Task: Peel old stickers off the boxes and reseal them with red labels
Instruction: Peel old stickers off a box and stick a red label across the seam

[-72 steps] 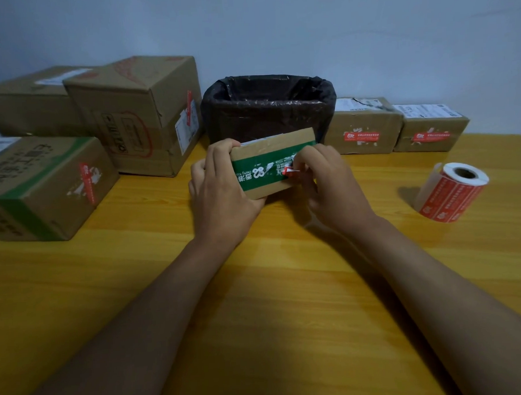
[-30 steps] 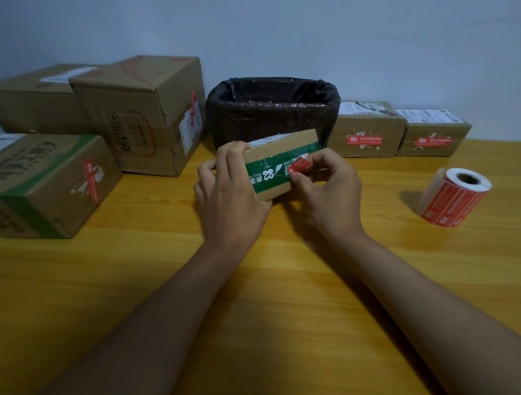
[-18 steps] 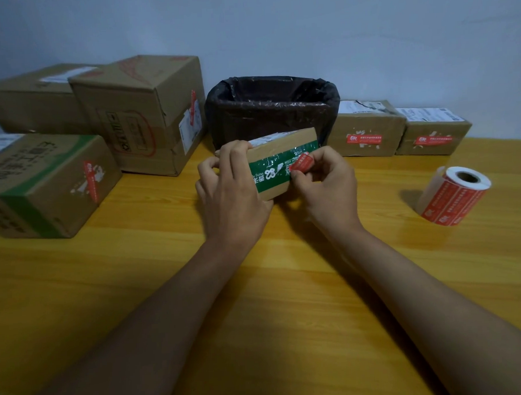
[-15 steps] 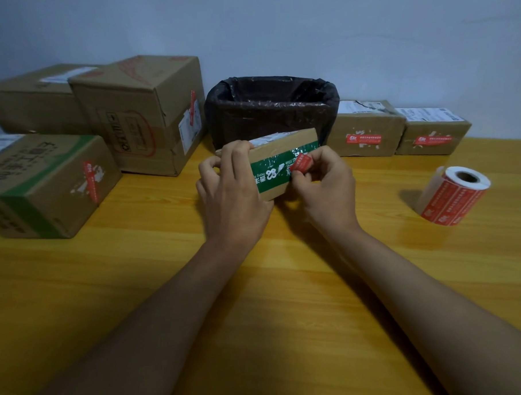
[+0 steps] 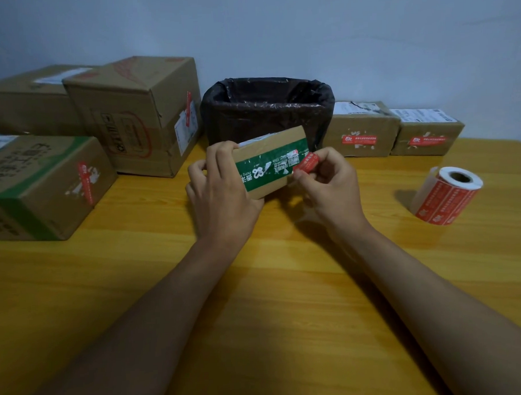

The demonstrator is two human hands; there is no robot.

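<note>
The old red sticker [image 5: 305, 162] has now come further off the small green-banded box [image 5: 269, 164].
The right hand [image 5: 327, 182] pinches the sticker; the left hand [image 5: 220, 184] grips the box above the wooden table [image 5: 257, 287], so peeling is nearly done.

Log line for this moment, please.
left hand: holds small box | right hand: pinches red sticker, partly peeled | bin: behind

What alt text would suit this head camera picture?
Left hand holds a small box while the right hand pinches a red sticker at its end. Behind stand a bin and more boxes; right, a label roll.
</note>
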